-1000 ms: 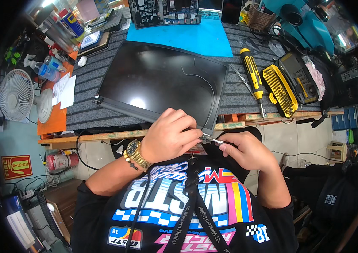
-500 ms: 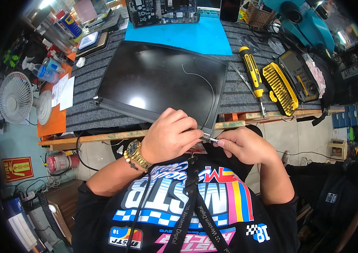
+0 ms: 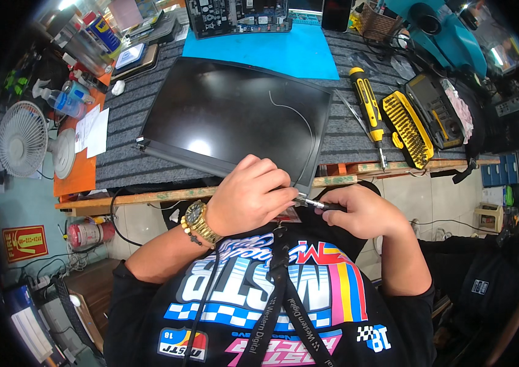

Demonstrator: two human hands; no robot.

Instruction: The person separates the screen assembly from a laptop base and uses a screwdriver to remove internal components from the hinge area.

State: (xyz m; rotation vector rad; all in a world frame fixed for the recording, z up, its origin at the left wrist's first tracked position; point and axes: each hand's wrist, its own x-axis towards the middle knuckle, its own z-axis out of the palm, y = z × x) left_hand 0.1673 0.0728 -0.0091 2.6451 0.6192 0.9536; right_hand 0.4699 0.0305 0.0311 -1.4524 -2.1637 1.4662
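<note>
A black laptop screen panel (image 3: 229, 116) lies tilted on the bench mat, its lower right corner at the front edge. My left hand (image 3: 253, 196) is closed at that corner, fingers pinching a small metal piece (image 3: 300, 199), perhaps a hinge, mostly hidden by the fingertips. A thin grey cable (image 3: 308, 119) runs across the panel down to this spot. My right hand (image 3: 360, 211) is closed round a slim screwdriver (image 3: 317, 203) with a silver shaft and dark grip. Its shaft points left and meets the metal piece.
A yellow-black screwdriver (image 3: 366, 104), tweezers (image 3: 352, 113) and a yellow bit case (image 3: 407, 129) lie to the right. Behind the panel, an opened laptop base (image 3: 241, 21) stands by a blue mat (image 3: 271, 52). A white fan (image 3: 24, 137) and a spray bottle (image 3: 63, 105) are left.
My right hand has shifted slightly right and its grip has turned, showing more of the screwdriver's shaft and dark handle. My left hand stays at the panel's corner.
</note>
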